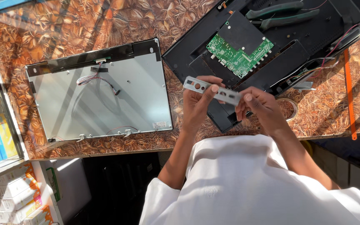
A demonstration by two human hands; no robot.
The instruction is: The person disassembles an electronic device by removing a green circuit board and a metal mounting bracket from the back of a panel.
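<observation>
Both the left hand (198,102) and the right hand (260,106) pinch a grey metal bracket (212,90), held above the black back cover (205,50). Its green circuit board (240,56) lies just beyond; pliers (282,14) farther; a bare display panel (101,93) lies left.

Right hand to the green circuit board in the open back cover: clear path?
Probably not right away: the right hand shares a grip on the metal bracket with the left hand. The circuit board itself lies uncovered just beyond.

Sunlight falls across a brown leaf-patterned table (63,33), with shelves of boxes (5,196) beside it.
</observation>
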